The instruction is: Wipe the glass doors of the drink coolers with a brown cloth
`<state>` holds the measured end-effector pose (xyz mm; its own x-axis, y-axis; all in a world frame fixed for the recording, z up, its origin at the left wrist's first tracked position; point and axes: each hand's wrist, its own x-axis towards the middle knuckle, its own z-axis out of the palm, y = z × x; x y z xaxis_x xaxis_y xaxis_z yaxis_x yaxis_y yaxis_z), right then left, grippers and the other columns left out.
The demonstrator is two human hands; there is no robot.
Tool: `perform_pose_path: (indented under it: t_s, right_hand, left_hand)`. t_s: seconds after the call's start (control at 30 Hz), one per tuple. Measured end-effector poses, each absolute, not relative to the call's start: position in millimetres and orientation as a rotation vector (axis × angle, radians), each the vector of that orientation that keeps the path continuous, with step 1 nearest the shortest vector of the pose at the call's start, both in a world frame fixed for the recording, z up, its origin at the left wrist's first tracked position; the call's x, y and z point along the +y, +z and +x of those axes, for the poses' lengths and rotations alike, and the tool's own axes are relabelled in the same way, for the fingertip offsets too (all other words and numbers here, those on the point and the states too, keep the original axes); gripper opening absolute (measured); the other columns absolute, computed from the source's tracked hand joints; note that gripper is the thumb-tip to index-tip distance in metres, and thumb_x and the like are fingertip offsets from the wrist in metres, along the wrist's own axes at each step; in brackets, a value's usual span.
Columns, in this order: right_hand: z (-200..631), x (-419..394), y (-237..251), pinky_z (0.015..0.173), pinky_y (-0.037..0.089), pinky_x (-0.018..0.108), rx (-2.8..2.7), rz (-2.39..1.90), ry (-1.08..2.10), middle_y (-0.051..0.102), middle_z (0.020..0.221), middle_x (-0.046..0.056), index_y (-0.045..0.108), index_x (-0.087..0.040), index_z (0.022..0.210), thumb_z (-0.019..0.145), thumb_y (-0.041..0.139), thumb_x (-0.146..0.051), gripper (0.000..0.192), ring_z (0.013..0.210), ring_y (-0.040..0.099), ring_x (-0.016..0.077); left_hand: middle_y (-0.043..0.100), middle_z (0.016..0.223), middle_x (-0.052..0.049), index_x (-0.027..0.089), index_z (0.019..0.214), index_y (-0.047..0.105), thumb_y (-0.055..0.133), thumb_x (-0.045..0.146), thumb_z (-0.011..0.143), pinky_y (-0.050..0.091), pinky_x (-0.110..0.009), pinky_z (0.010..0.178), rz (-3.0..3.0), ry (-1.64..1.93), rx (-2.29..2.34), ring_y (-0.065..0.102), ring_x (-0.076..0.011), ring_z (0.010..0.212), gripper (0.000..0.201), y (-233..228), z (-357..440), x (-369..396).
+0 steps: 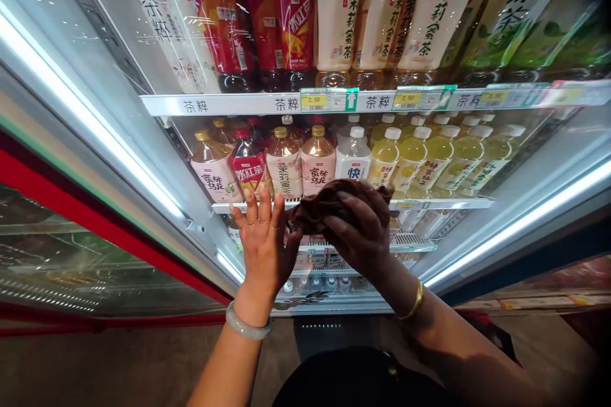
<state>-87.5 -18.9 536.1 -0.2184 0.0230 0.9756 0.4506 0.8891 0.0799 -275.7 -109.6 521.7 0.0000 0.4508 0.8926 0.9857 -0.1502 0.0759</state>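
Crumpled in my right hand (pixel 365 235) is a dark brown cloth (pixel 317 208), its fingers bent around the bunched fabric. My left hand (pixel 263 245) is spread with fingers pointing up, its thumb close beside the cloth. Its fingertips overlap the front edge of the second shelf (pixel 224 207); whether they touch it I cannot tell. Just behind the hands stand a red-labelled tea bottle (pixel 249 165), a pale pink-labelled bottle (pixel 319 159) and a white-capped bottle (pixel 354 156). The cloth hides part of the shelf edge.
Larger tea bottles (pixel 338 25) fill the upper shelf, whose front rail (pixel 238 103) carries price tags (pixel 329 100). Yellow drink bottles (pixel 413 159) stand to the right. Lit strips (pixel 95 108) run down both sides of the cooler. More wire shelves (pixel 415 243) lie below.
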Motion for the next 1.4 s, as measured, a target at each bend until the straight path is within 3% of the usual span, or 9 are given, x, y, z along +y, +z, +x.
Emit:
perform_pose_path:
  t_s: [0.2, 0.33, 0.47, 0.63, 0.8, 1.0, 1.2, 1.4]
  right_hand:
    - [-127.3, -27.1, 561.5, 0.121, 0.045, 0.056, -1.671, -0.364, -0.399, 0.057, 0.146, 0.000, 0.069, -0.038, 0.114, 0.088, 0.078, -0.032, 0.029, 0.152, 0.037, 0.0303]
    - [-142.1, -34.6, 544.3, 0.126, 0.038, 0.055, -1.766, -0.296, -0.439, 0.064, 0.136, -0.004, 0.070, -0.040, 0.113, 0.088, 0.080, -0.034, 0.028, 0.153, 0.038, 0.0262]
    - [-133.9, -35.2, 534.5, 0.124, 0.042, 0.052, -1.826, -0.270, -0.396, 0.063, 0.137, -0.003, 0.070, -0.036, 0.114, 0.087, 0.081, -0.027, 0.031, 0.153, 0.039, 0.0260]
    - [-164.1, -42.5, 560.5, 0.125, 0.040, 0.054, -1.733, -0.298, -0.401, 0.063, 0.139, -0.002, 0.069, -0.037, 0.113, 0.090, 0.078, -0.032, 0.025, 0.154, 0.036, 0.0267]
    - [-192.5, -50.4, 553.6, 0.135, 0.022, 0.051, -1.815, -0.187, -0.425, 0.067, 0.136, -0.004, 0.071, -0.035, 0.112, 0.091, 0.076, -0.032, 0.022, 0.158, 0.032, 0.0249]
    - [-197.3, -58.2, 563.2, 0.135, 0.023, 0.050, -1.868, -0.218, -0.357, 0.067, 0.138, -0.002, 0.071, -0.033, 0.113, 0.093, 0.074, -0.030, 0.020, 0.158, 0.030, 0.0252]
    - [-243.4, -68.9, 562.5, 0.135, 0.026, 0.049, -1.873, -0.153, -0.405, 0.066, 0.140, -0.007, 0.072, -0.036, 0.118, 0.098, 0.066, -0.030, 0.022, 0.155, 0.039, 0.0263]
    - [-205.7, -61.1, 528.2, 0.135, 0.027, 0.050, -1.937, -0.138, -0.337, 0.067, 0.139, -0.006, 0.072, -0.033, 0.113, 0.096, 0.070, -0.026, 0.019, 0.157, 0.036, 0.0246]
  left_hand:
    - [0.007, 0.177, -0.005, 0.030, 0.169, 0.011, 0.053, 0.029, 0.104, -0.007, -0.058, 0.133, -1.586, -1.137, -1.474, 0.000, -0.0251, 0.165, 0.077, 524.7, -300.1, -112.1]
    - [0.005, 0.177, -0.004, 0.027, 0.169, 0.011, 0.045, 0.036, 0.107, -0.009, -0.054, 0.132, -1.575, -1.131, -1.481, -0.005, -0.0223, 0.165, 0.071, 525.4, -313.6, -116.0]
    - [0.007, 0.177, -0.008, 0.027, 0.170, 0.009, 0.045, 0.033, 0.107, -0.006, -0.057, 0.132, -1.579, -1.114, -1.504, -0.004, -0.0233, 0.165, 0.072, 522.6, -322.7, -121.0]
    - [0.007, 0.178, -0.008, 0.029, 0.169, 0.010, 0.038, 0.042, 0.109, -0.005, -0.055, 0.133, -1.533, -1.145, -1.542, -0.004, -0.0234, 0.165, 0.068, 524.4, -336.4, -126.7]
    - [0.006, 0.178, -0.009, 0.026, 0.170, 0.008, 0.027, 0.049, 0.110, -0.004, -0.055, 0.132, -1.489, -1.194, -1.603, -0.003, -0.0265, 0.165, 0.066, 524.4, -349.8, -139.5]
    - [0.004, 0.178, -0.009, 0.026, 0.170, 0.006, 0.034, 0.037, 0.110, -0.002, -0.056, 0.132, -1.435, -1.153, -1.670, -0.002, -0.0271, 0.165, 0.067, 518.2, -358.7, -148.9]
    - [0.006, 0.178, -0.009, 0.023, 0.170, 0.003, 0.042, 0.026, 0.106, 0.001, -0.049, 0.134, -1.303, -1.189, -1.659, 0.001, -0.0240, 0.166, 0.075, 513.7, -365.8, -157.6]
    - [0.006, 0.177, -0.011, 0.024, 0.170, 0.009, 0.053, 0.027, 0.101, 0.002, -0.060, 0.132, -1.372, -1.069, -1.776, 0.000, -0.0303, 0.165, 0.082, 498.1, -353.2, -167.2]
